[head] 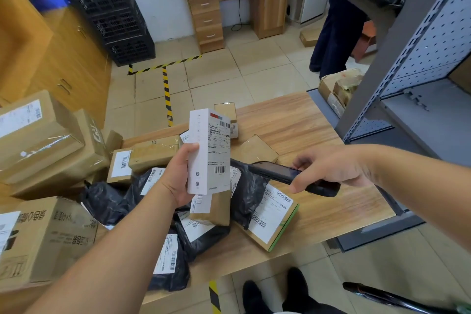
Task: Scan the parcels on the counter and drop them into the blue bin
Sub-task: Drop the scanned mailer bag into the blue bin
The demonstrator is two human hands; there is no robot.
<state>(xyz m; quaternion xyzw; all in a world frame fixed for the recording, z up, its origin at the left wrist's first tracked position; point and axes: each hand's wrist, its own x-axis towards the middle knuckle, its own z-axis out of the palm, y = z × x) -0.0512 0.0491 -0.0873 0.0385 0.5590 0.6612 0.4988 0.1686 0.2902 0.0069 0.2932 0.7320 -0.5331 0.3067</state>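
Nearest us our own dark shoes [277, 293] on the tile floor, with a strip of yellow-black floor tape [214, 296] running under the counter edge; then our two forearms reach out over the wooden counter [331, 211]; we judge the scan step is in hand, one parcel up, none dropped yet as far as this view tells.

Our left hand [178, 178] grips a tall white box [209, 150] upright, thumb curled over its near face, fingers wrapped behind it; its shipping label with barcodes faces right, toward the scanner; our right hand [328, 168] is curled round a dark handheld scanner [283, 173], the index finger stretched forward along its side; the scanner's nose sits just beside the box's lower barcode, apart from it.

Under the hands lies the heap of waiting parcels: black poly bags [244, 194] with white labels, a flat green-edged box [272, 219], small brown cartons [153, 153]; bigger cardboard boxes [43, 237] stack at the left.

Farther off, a grey metal shelf [418, 99] stands at the right, black crates [107, 7] at the left, a wooden desk [229, 2] against the back wall, and another person's dark trouser legs [334, 33] beside the shelf.

We see no blue bin here; only a blue blur at the upper left, which we cannot identify.

Next move, in our judgement: line the scanner on the barcode, get the read, then find the bin outside this view and release the white box into it.
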